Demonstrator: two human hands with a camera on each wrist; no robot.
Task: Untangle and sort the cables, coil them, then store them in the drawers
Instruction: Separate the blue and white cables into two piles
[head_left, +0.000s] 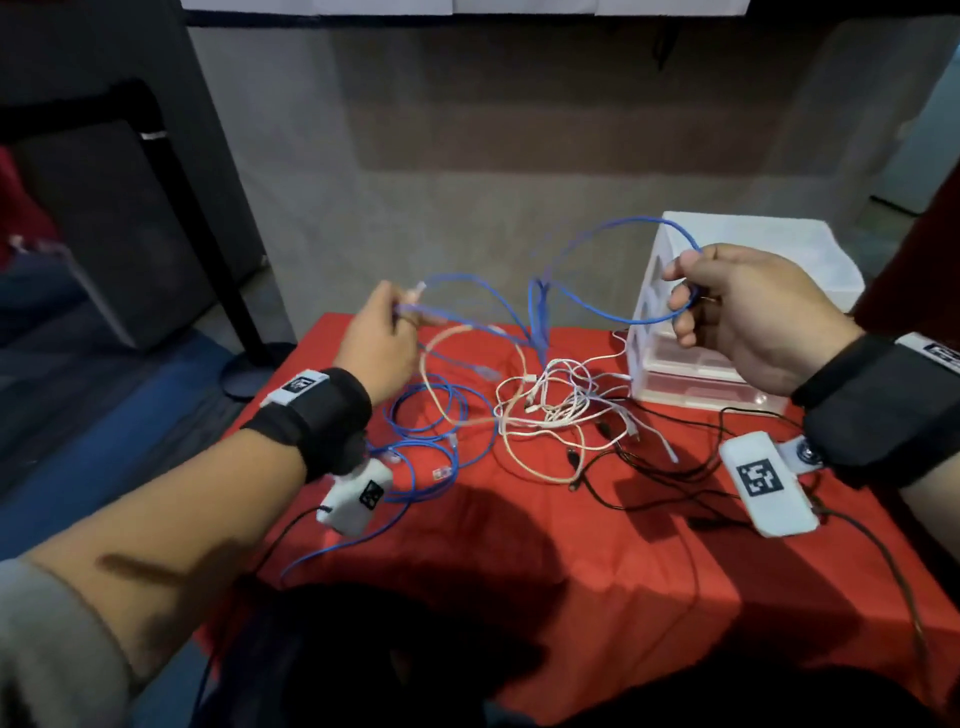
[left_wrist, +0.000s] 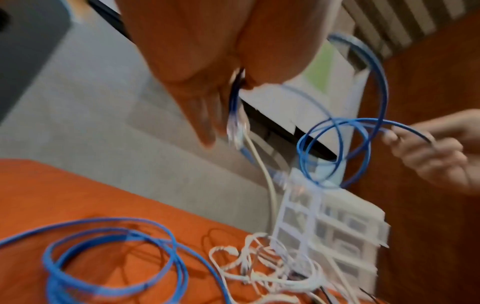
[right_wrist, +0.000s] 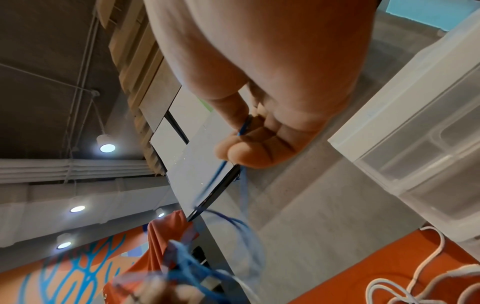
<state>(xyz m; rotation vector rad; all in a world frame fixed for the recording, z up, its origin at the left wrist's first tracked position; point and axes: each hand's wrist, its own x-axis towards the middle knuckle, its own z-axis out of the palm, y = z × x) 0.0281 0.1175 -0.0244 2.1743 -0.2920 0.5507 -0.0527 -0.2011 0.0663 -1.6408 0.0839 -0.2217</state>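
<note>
A blue network cable (head_left: 597, 244) hangs in loops above the red table (head_left: 519, 545). My left hand (head_left: 384, 332) grips the cable's plug end (left_wrist: 235, 123) together with a cream cable (left_wrist: 262, 164), raised over the table's far left. My right hand (head_left: 727, 312) pinches a loop of the same blue cable (right_wrist: 244, 127) in front of the drawer unit (head_left: 727, 249). On the cloth lie more blue cable coils (head_left: 431, 421), a white cable tangle (head_left: 561, 400) and black cables (head_left: 649, 467).
The white plastic drawer unit (right_wrist: 415, 144) stands at the table's far right. A black stand with a round base (head_left: 244, 374) rises off the far left corner. Grey floor lies beyond the table's far edge.
</note>
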